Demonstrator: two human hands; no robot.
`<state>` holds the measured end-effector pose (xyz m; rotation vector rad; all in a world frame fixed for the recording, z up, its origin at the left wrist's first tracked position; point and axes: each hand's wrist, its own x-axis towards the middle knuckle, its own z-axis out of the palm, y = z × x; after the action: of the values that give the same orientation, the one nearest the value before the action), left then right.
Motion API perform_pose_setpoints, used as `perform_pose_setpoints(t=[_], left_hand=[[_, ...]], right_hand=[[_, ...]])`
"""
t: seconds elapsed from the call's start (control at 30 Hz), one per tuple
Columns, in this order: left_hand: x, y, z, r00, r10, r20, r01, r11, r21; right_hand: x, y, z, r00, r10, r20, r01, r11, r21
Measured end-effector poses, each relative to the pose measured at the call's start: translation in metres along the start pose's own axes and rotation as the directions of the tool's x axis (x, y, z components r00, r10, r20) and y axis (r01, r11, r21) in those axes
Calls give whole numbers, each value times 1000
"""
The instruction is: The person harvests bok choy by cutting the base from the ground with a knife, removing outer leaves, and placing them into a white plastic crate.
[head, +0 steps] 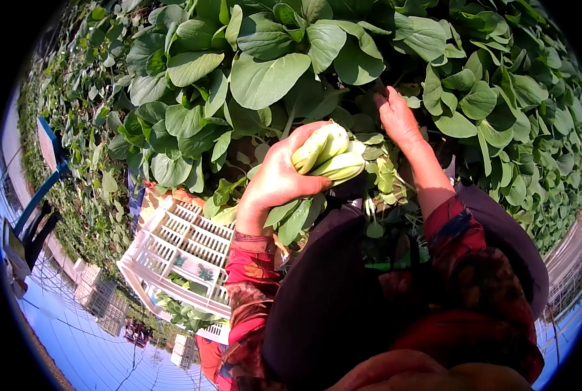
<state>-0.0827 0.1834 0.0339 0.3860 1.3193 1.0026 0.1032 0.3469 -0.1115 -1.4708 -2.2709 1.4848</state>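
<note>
Several heads of bok choy point(327, 151) are bunched in my left hand point(281, 171), their pale stem bases turned up and their leaves hanging beneath the palm. My right hand point(397, 115) reaches in among the low leaves of the growing bok choy point(271, 78); its fingers are curled near a dark, thin thing whose shape is lost in shadow, so what it holds is unclear. Loose and yellowing leaves point(383, 176) lie on the ground between my two hands.
A white slatted plastic crate point(188, 244) with leafy greens point(188, 310) stands beside my left forearm. Dense bok choy rows spread ahead and to the right. Stacked crates point(95, 293) and a blue-framed object point(49, 146) stand farther off at the left.
</note>
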Motion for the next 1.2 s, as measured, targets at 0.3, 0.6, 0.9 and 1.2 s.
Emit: perform_pose_setpoints(t=[0.3, 0.6, 0.9, 1.2], left_hand=[[142, 52, 64, 987, 48, 153, -150, 615, 775], [194, 81, 28, 942, 206, -266, 186, 343, 921], [164, 39, 14, 911, 135, -390, 238, 601, 763], [165, 33, -21, 927, 200, -318, 61, 754, 654]], right_hand=[[45, 15, -80, 875, 477, -80, -424, 836, 349], [51, 28, -73, 915, 404, -2, -357, 811, 464], [27, 65, -8, 989, 78, -126, -46, 970, 238], [69, 0, -5, 998, -58, -40, 60, 997, 57]])
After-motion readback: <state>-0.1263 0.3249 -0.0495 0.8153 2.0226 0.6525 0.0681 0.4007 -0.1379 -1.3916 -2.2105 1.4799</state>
